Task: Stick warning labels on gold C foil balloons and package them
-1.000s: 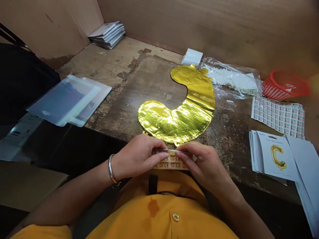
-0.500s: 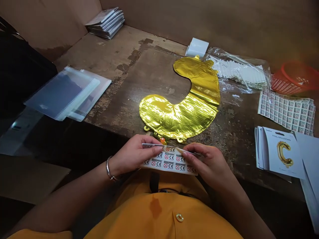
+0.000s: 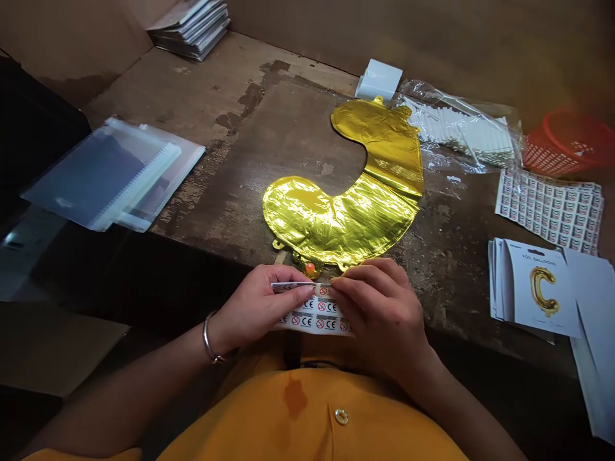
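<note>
Pinches a white sticker sheet [image 3: 310, 321], rowed with black CE marks and red circles, in left hand [image 3: 257, 301] and right hand [image 3: 388, 307]

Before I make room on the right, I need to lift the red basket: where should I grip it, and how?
Probably best: the near left stretch of the red basket's rim, pinched from above with the right hand. The rim stands up around an open top there, and approaching from above should avoid the clear bag close on its left.
</note>
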A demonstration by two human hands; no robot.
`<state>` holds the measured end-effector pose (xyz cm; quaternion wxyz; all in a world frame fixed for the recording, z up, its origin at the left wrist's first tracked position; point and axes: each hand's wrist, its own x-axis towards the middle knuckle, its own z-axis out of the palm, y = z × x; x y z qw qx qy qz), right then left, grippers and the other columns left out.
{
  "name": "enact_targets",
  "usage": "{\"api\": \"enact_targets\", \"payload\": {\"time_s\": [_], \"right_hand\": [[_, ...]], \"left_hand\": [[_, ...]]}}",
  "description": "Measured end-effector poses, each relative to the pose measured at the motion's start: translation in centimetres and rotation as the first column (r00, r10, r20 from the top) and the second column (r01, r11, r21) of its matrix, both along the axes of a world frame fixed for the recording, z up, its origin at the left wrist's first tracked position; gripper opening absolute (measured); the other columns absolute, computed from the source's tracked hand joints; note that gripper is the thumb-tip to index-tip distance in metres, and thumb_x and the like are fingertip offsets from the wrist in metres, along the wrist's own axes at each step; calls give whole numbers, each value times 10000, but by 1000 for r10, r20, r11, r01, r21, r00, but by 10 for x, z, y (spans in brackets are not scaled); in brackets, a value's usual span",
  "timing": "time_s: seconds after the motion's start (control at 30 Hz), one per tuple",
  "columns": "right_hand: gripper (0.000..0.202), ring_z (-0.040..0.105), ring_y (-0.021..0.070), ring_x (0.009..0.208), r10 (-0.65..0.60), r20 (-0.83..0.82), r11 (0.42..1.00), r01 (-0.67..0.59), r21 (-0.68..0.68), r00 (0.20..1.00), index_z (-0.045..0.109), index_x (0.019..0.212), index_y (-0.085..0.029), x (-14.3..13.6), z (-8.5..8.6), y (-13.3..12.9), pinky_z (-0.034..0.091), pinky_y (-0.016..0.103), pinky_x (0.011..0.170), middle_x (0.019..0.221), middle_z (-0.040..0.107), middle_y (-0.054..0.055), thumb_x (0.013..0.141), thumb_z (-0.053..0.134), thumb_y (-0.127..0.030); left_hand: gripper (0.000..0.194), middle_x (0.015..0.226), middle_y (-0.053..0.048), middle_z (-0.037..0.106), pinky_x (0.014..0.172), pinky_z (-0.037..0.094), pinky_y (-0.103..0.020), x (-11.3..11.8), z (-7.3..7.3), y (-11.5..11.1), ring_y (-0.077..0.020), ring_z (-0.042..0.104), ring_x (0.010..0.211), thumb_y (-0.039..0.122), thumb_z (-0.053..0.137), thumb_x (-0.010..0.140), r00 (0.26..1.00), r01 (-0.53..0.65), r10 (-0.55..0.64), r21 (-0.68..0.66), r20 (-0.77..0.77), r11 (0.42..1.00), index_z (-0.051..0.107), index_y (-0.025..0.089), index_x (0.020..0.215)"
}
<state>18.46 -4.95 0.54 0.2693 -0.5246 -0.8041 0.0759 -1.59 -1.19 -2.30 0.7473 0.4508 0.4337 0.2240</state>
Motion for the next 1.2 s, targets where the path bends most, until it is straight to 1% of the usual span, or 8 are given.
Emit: {"api": "enact_targets", "payload": {"time_s": [0.33,0.5,0.63,0.67,0.73,0.83,0.93,1.2], "right_hand": [[176,571,219,885,172,178,932,-218,289,969,632,1000,-145,7,-11,-2,438,379,800,914,697,75,825,627,-127],[173,544,224,883,208,170,946,-242,214,963,607,982,-139,4,-8,-5,444,383,802,908,658,88,814,606,-101],[147,545,181,834,54,-137,994,-41,96,989,566,901,-194,8,6,6,457,344,777,864,605,42,820,598,-75],[136,551,174,831,-23,-215,997,38,64,976,562,888,-202,11,9,12,457,334,774,863,595,35,828,598,-85],[91,562,172,838,-139,-281,990,140,-18,950,568,862,-212,15,10,27,453,325,773,866,591,29,845,600,-128],[52,565,181,846,-121,-221,979,80,-187,968,594,811,-210,17,-1,51,446,325,769,853,596,30,853,596,-179],[75,555,188,843,-78,-172,943,17,-333,982,604,780,-204,12,-15,65,435,325,750,830,586,29,850,583,-187],[92,520,197,835,-52,-155,934,-7,-358,987,586,759,-202,3,-26,73,410,334,749,794,582,34,848,572,-184]], "left_hand": [[282,661,10,662,555,481,-176,2,4,-3,-72,579,573,381,762,701,999,-52,51,-223,-8,973,678,130,797],[296,614,22,637,515,465,-171,2,-1,-2,-67,564,523,386,760,697,998,-46,53,-290,16,956,639,127,772],[194,700,-13,693,569,518,-228,-4,-3,-2,-116,639,606,341,639,833,997,2,8,138,-77,990,665,149,827],[156,775,-28,720,638,542,-258,-6,-4,-2,-138,671,690,303,617,856,993,34,10,374,-115,927,679,160,850],[90,972,-49,744,862,532,-351,-11,-9,-2,-189,689,931,214,612,869,979,138,37,786,-200,603,695,183,886],[91,1188,-66,695,1134,309,-485,-13,-21,1,-243,595,1193,124,617,863,944,300,93,942,-316,153,683,179,891],[103,1222,-75,676,1185,216,-486,-13,-35,3,-231,590,1207,113,583,888,912,386,128,921,-390,51,670,167,878],[115,1204,-52,687,1188,246,-454,-11,-40,3,-214,601,1193,125,562,901,900,406,162,913,-405,27,664,167,868]]}}
